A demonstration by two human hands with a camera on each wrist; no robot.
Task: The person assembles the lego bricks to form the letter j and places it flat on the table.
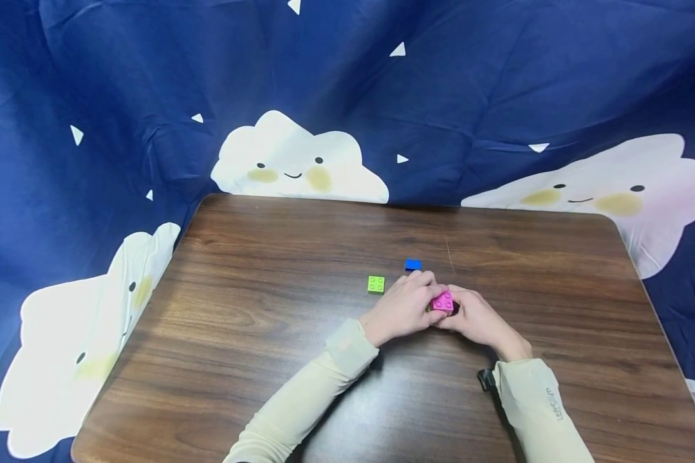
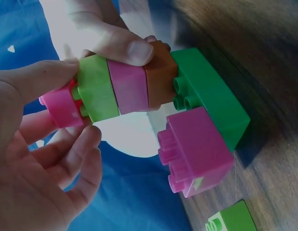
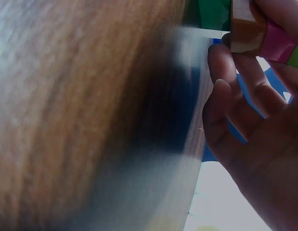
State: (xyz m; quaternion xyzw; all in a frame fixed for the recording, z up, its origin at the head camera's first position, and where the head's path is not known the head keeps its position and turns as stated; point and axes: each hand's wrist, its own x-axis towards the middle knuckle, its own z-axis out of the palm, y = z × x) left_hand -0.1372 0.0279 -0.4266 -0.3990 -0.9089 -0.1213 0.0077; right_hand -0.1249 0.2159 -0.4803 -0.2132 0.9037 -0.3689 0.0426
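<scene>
A tower of toy building bricks stands between the two hands. In the left wrist view its dark green base brick (image 2: 214, 96) is at the table, topped by a brown brick (image 2: 161, 77), a purple brick (image 2: 129, 86) and a lime brick (image 2: 97, 89). My left hand (image 1: 405, 307) pinches a small pink brick (image 2: 62, 107) at the top, thumb on one side and fingers on the other; lime studs show in the gap beneath it. My right hand (image 1: 482, 318) grips the tower around the purple and brown bricks. A larger magenta brick (image 2: 199, 149) sits beside the tower against the green base.
On the wooden table (image 1: 237, 308), a loose lime brick (image 1: 376, 284) lies left of the hands. A blue brick (image 1: 413, 264) lies just beyond the left hand. Behind the table hangs a blue curtain (image 1: 440, 96) with clouds.
</scene>
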